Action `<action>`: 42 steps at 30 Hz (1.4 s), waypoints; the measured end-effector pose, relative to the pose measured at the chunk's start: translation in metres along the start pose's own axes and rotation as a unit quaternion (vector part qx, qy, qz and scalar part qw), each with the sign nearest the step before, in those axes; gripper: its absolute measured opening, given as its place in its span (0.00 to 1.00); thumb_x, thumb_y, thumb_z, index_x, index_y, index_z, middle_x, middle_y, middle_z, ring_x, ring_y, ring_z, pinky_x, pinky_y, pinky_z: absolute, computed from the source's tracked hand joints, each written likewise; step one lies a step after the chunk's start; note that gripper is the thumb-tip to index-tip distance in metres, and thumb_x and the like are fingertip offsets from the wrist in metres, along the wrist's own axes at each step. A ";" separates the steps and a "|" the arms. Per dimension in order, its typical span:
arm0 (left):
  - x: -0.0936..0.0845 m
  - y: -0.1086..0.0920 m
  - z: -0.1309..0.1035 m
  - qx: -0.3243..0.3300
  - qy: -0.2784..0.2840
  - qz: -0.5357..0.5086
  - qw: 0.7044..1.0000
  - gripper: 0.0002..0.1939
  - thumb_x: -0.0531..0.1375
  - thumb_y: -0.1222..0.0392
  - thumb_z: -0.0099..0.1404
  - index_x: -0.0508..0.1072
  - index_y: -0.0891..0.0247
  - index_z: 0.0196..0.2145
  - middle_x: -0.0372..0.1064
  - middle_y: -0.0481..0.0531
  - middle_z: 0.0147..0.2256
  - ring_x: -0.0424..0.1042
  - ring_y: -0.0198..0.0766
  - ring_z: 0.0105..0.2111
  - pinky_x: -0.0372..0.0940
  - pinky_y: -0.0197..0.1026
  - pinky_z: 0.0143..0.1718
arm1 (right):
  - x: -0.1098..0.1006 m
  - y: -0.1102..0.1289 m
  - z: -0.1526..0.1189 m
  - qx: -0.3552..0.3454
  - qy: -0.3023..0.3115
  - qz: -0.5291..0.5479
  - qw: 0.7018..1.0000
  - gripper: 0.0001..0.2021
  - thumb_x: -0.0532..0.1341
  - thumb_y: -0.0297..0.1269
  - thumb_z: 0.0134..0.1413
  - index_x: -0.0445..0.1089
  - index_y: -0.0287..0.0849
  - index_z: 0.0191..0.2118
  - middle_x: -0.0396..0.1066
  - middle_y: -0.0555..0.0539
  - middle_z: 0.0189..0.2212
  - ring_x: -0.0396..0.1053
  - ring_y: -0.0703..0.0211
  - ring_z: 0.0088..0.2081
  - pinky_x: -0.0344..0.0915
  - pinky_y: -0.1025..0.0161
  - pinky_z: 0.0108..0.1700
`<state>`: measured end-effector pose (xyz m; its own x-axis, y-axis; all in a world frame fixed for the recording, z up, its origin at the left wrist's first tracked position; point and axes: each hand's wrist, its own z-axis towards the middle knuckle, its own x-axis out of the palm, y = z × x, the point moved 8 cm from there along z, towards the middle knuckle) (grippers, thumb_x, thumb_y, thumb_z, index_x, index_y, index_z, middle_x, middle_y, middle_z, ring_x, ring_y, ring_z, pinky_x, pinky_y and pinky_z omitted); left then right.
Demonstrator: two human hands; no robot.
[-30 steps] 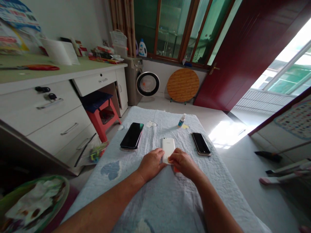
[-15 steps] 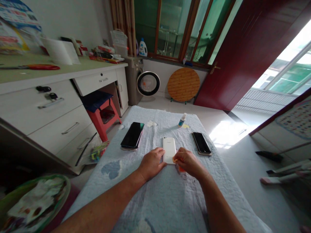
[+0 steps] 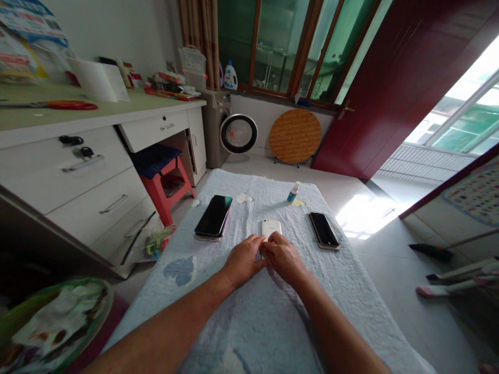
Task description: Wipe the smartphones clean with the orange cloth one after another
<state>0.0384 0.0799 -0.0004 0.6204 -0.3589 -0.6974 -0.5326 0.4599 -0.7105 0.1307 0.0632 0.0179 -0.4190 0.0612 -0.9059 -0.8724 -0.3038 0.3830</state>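
Shifted leftward, the right hand [image 3: 284, 259] bunches closed, contents hidden, over the near end of the forward-pointing white smartphone [image 3: 272, 227], the left hand [image 3: 244, 261] gripping its left edge.

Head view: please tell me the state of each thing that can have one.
White phone: back up, partly under the right hand
Left black phone: screen up, dark
Right black phone: screen up, dark
Small bottle: upright
Washing machine door: open
Red door: open
Round board: leaning upright
Desk drawers: shut
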 end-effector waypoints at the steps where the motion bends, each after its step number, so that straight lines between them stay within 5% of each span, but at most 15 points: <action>1: 0.000 0.000 0.000 0.003 -0.004 0.001 1.000 0.27 0.62 0.61 0.56 0.64 0.59 0.54 0.64 0.55 0.53 0.66 0.45 0.52 0.61 0.44 0.53 | 0.000 0.001 0.000 -0.005 0.005 0.003 1.000 0.10 0.57 0.32 0.59 0.76 0.44 0.33 0.65 0.47 0.34 0.64 0.64 0.35 0.58 0.69 0.38; 6: 0.001 0.001 0.003 0.024 -0.024 0.028 0.999 0.29 0.61 0.62 0.56 0.62 0.63 0.56 0.55 0.59 0.61 0.58 0.46 0.60 0.56 0.45 0.59 | 0.002 0.007 -0.006 -0.043 0.048 0.045 0.997 0.09 0.58 0.28 0.55 0.77 0.44 0.33 0.66 0.49 0.34 0.64 0.66 0.33 0.59 0.69 0.39; 10: 0.002 -0.001 0.003 0.036 -0.016 0.039 0.998 0.31 0.60 0.63 0.57 0.60 0.63 0.58 0.61 0.58 0.58 0.62 0.45 0.58 0.56 0.46 0.60 | 0.002 0.009 -0.009 -0.060 0.063 0.073 0.994 0.10 0.59 0.26 0.53 0.77 0.45 0.35 0.66 0.50 0.35 0.65 0.65 0.35 0.59 0.69 0.40; 26: 0.005 0.002 0.002 0.031 0.008 0.093 0.995 0.26 0.63 0.58 0.58 0.68 0.64 0.54 0.61 0.58 0.59 0.61 0.46 0.58 0.55 0.45 0.60 | -0.021 -0.044 -0.016 0.086 0.012 -0.006 0.996 0.12 0.55 0.35 0.60 0.76 0.42 0.34 0.65 0.49 0.33 0.66 0.65 0.34 0.58 0.68 0.37; 42: 0.001 -0.006 0.000 0.077 0.030 0.078 0.993 0.20 0.58 0.62 0.60 0.71 0.62 0.51 0.62 0.57 0.59 0.63 0.44 0.57 0.56 0.45 0.59 | -0.003 0.005 -0.013 -0.037 0.034 0.071 0.996 0.09 0.57 0.29 0.58 0.75 0.43 0.33 0.65 0.48 0.34 0.64 0.65 0.35 0.58 0.67 0.40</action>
<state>0.0418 0.0765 0.0031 0.4986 -0.3192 -0.8059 -0.5222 0.6314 -0.5732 0.1309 0.0493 0.0198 -0.5167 -0.0521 -0.8546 -0.7832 -0.3745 0.4963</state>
